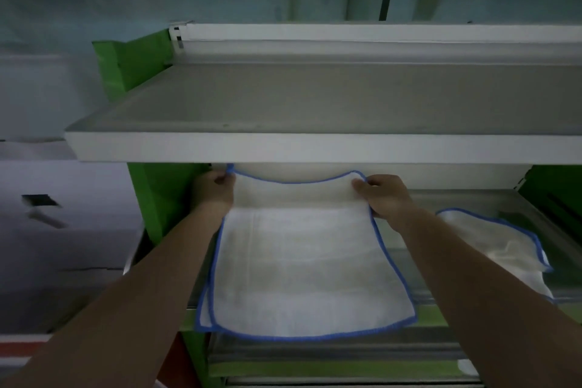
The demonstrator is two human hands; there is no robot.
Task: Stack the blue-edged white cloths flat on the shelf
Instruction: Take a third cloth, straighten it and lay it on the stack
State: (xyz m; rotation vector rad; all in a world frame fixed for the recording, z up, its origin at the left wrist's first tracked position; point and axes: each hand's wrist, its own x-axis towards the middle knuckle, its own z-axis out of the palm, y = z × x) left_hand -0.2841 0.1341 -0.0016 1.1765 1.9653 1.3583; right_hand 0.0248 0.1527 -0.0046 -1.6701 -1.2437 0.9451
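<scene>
A white cloth with a blue edge point(302, 261) lies spread on the middle shelf point(466, 198), its near edge hanging over the shelf front. A second blue edge shows under its left side, so another cloth lies beneath it. My left hand point(215, 190) pinches the far left corner. My right hand point(382, 195) pinches the far right corner. Both far corners are lifted slightly off the shelf. Another blue-edged white cloth point(497, 249) lies crumpled on the same shelf to the right.
An upper white shelf point(315, 146) juts out just above my hands, leaving little headroom. Green side panels point(163, 198) bound the rack on the left. Lower shelf rails point(330, 356) sit below the cloth's hanging edge.
</scene>
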